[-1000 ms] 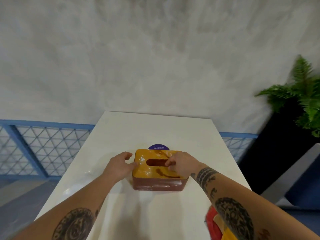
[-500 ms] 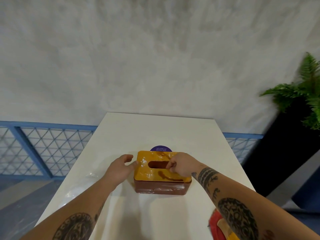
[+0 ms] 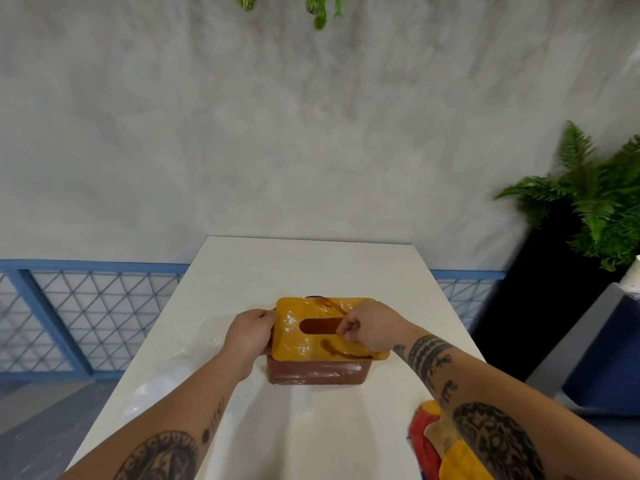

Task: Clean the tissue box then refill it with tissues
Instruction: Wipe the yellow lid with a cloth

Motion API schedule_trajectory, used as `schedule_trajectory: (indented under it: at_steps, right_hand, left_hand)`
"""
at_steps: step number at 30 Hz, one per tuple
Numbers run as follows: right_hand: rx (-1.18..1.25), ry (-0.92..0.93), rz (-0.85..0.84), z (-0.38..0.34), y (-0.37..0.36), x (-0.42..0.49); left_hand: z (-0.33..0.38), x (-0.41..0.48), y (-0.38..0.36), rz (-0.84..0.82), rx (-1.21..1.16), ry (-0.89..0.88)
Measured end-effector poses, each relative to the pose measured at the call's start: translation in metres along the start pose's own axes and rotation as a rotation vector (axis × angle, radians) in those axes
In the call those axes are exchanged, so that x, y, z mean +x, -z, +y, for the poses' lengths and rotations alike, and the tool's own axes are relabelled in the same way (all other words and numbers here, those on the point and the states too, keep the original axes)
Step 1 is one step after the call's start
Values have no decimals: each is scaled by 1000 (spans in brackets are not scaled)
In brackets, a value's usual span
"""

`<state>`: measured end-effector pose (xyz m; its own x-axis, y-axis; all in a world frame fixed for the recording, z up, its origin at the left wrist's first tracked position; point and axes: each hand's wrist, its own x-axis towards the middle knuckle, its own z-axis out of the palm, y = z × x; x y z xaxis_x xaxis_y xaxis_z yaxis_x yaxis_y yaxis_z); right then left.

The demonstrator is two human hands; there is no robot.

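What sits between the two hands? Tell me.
In the head view, the yellow lid fills that stretch: the left hand grips its left edge, the right hand hooks its slot.

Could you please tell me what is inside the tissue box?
Only dark shadow shows through the slot in the yellow lid; no tissue pokes out. The lid covers the rest of the brown tissue box, so its contents cannot be seen.

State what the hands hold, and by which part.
The yellow lid: the left hand grips its left edge, and the right hand pinches the right end of its slot.
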<state>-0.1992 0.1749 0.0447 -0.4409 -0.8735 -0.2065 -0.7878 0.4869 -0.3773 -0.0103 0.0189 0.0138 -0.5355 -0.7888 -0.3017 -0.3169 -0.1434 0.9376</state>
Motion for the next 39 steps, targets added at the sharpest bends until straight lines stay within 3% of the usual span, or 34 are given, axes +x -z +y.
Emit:
schedule_trajectory:
  at_steps: [13,29,36,39]
  right_hand:
    - [-34,-3,-67,9,-41,-72]
    - [101,35,-126,40,-98,-127]
    - [150,-3,23,58,-116,-144]
    - [200,-100,148,72,-111,-152]
  left_hand:
    - [-43,-51,-9,-99,82,-9]
    - [-118,-122,-34,60,117,132]
    - [-140,-128,-33,133,170,193]
    - [-145,-127,-30,137,181,200]
